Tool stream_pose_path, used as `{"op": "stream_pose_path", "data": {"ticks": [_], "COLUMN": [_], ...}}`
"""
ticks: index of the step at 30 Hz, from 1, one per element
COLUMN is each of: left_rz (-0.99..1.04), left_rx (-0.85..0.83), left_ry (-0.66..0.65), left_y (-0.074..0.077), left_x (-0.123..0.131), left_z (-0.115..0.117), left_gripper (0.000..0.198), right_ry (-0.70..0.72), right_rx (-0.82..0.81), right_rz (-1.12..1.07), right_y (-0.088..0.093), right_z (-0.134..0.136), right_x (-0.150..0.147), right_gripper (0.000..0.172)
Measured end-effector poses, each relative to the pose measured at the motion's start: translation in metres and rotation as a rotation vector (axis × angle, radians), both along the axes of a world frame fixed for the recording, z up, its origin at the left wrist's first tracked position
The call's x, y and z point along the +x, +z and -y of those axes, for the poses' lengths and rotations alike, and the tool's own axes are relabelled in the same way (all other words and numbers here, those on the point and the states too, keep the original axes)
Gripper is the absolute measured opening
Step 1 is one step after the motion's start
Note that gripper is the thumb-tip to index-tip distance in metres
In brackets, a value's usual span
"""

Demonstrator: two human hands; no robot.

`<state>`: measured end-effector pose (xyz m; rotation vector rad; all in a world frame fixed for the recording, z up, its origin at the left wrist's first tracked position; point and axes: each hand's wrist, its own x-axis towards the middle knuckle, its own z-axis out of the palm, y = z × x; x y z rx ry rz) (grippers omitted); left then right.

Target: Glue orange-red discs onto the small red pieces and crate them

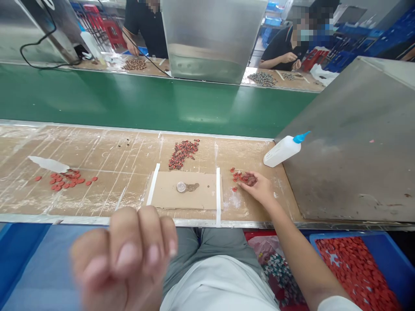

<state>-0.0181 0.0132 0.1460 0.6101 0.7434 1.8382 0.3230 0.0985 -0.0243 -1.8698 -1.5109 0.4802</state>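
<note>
My left hand [125, 257] is raised close to the camera above my lap, fingers curled together into a loose fist, blurred; nothing shows in it. My right hand [257, 185] reaches onto the bench, palm up, fingers cupped round a few small red discs, beside a scatter of red discs [236, 175]. A cardboard pad [194, 194] with a small round metal part [181, 187] lies between two white tape strips. A heap of red-and-dark small parts [183, 153] sits behind the pad.
More red discs [66, 180] and a white scrap [48, 164] lie at the left. A white glue bottle with a blue tip [283, 150] leans on a metal plate [356, 142]. A blue bin of red discs [356, 268] stands below right. Behind the green conveyor [129, 97], two people work.
</note>
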Motion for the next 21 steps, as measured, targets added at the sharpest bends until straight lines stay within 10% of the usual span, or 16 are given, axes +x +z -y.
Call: {"op": "stream_pose_path", "data": {"ticks": [4, 10, 21], "left_rz": [-0.088, -0.184, -0.420], "left_rx": [-0.047, -0.488, -0.572], "left_ry": [-0.029, 0.090, 0.218], "left_y": [-0.062, -0.161, -0.204], "left_x": [-0.012, -0.047, -0.052], "left_z": [-0.016, 0.027, 0.044], "left_gripper": [0.012, 0.019, 0.028], "right_ry": [0.128, 0.333, 0.397], "right_rx": [0.051, 0.151, 0.261], "right_rz": [0.172, 0.365, 0.581], "right_y": [0.007, 0.008, -0.008], "right_z": [-0.008, -0.027, -0.057], "right_x": [0.005, 0.002, -0.017], "right_gripper": [0.063, 0.063, 0.035]}}
